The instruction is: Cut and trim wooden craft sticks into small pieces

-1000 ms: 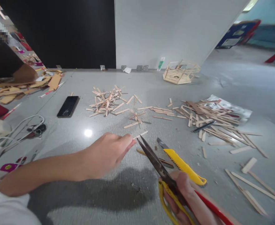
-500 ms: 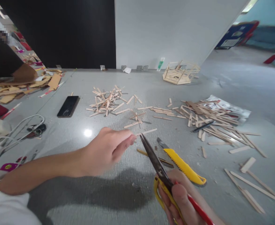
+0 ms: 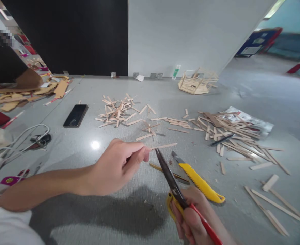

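Between thumb and fingers, my left hand (image 3: 124,163) pinches one end of a thin wooden craft stick (image 3: 166,146), which points to the right above the table. My right hand (image 3: 194,212) grips a pair of scissors (image 3: 170,175) with yellow and red handles. The scissor tips meet the stick just right of my left fingertips; the blades look nearly closed. Beneath the scissors lies a dark and yellowish tool (image 3: 182,178), partly hidden. Beside them on the table rests a yellow utility knife (image 3: 199,180) with its blade out.
Piles of craft sticks lie at centre (image 3: 119,110) and right (image 3: 236,131), with a dark pen (image 3: 222,139) on the right pile. A stick-built frame (image 3: 197,83) stands near the white panel. A phone (image 3: 75,115), cables (image 3: 24,131) and cardboard scraps (image 3: 60,89) occupy the left.
The craft stick's free end has shifted slightly right. The scissors' tips have moved a little right and down along it, with my right hand turning slightly. My left hand keeps its pinch.
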Demonstrator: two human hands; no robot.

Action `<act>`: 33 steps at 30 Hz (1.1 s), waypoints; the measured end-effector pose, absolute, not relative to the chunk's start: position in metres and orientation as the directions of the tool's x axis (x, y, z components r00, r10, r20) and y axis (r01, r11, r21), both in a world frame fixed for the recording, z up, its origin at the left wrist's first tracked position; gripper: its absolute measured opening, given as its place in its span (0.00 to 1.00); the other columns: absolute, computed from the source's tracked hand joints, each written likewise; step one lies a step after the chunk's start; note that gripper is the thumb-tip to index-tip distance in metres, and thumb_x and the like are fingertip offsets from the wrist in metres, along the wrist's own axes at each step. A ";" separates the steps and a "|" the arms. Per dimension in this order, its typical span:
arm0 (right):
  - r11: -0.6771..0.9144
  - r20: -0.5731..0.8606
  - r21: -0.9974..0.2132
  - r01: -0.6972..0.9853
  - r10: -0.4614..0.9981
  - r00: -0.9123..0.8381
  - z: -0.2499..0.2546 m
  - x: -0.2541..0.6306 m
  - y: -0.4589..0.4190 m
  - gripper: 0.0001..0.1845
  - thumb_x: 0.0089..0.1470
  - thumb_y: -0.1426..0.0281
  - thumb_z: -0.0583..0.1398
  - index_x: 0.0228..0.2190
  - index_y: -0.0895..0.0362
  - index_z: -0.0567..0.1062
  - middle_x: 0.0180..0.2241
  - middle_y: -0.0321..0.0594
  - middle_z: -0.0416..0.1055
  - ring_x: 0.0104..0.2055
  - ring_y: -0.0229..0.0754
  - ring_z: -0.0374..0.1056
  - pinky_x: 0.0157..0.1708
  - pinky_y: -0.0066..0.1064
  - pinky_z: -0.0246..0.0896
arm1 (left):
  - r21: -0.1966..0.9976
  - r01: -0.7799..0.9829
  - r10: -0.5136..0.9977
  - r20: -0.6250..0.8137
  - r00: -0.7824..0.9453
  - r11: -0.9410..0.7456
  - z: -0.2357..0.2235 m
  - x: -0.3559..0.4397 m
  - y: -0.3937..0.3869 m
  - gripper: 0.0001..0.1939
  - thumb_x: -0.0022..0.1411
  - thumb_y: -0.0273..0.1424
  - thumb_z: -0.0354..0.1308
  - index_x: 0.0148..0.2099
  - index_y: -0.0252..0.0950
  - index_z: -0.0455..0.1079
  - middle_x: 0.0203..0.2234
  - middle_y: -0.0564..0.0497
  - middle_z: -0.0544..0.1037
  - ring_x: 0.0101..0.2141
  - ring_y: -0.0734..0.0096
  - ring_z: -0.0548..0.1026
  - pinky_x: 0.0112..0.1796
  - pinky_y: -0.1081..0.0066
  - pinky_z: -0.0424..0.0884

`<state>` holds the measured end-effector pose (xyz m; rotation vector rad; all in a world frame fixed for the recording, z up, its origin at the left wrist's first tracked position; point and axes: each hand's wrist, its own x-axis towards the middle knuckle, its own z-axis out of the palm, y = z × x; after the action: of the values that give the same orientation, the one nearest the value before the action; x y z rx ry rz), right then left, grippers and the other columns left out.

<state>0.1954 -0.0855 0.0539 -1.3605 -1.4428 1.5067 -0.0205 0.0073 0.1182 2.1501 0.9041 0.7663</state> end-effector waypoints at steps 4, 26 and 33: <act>-0.171 -0.229 -0.962 0.212 0.929 -0.291 0.049 0.197 -0.083 0.39 0.42 0.28 0.49 0.17 0.52 0.59 0.13 0.30 0.53 0.13 0.31 0.50 0.12 0.26 0.42 | 0.780 0.354 0.772 0.244 0.587 -0.516 0.117 -0.020 0.006 0.18 0.74 0.32 0.44 0.32 0.33 0.66 0.14 0.59 0.62 0.16 0.82 0.57 0.21 0.78 0.56; -0.206 -0.255 -0.961 0.185 0.918 -0.303 0.050 0.202 -0.083 0.40 0.40 0.27 0.50 0.16 0.53 0.60 0.12 0.29 0.54 0.12 0.31 0.50 0.12 0.27 0.42 | 0.854 0.296 0.783 0.188 0.592 -0.429 0.121 -0.023 0.007 0.20 0.74 0.36 0.43 0.32 0.33 0.66 0.15 0.59 0.62 0.16 0.82 0.57 0.19 0.80 0.57; -0.327 -0.289 -0.945 -0.024 0.865 -0.409 0.033 0.216 -0.092 0.39 0.45 0.29 0.49 0.20 0.53 0.61 0.09 0.23 0.48 0.09 0.27 0.43 0.11 0.23 0.44 | 0.841 0.315 0.738 0.140 0.660 -0.441 0.128 -0.031 0.020 0.21 0.74 0.37 0.44 0.32 0.33 0.68 0.14 0.58 0.63 0.16 0.81 0.59 0.19 0.79 0.56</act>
<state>0.2156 -0.0915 0.0328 -1.1468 -1.2636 1.8038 -0.0311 0.0201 0.1284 2.0329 0.8156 0.6370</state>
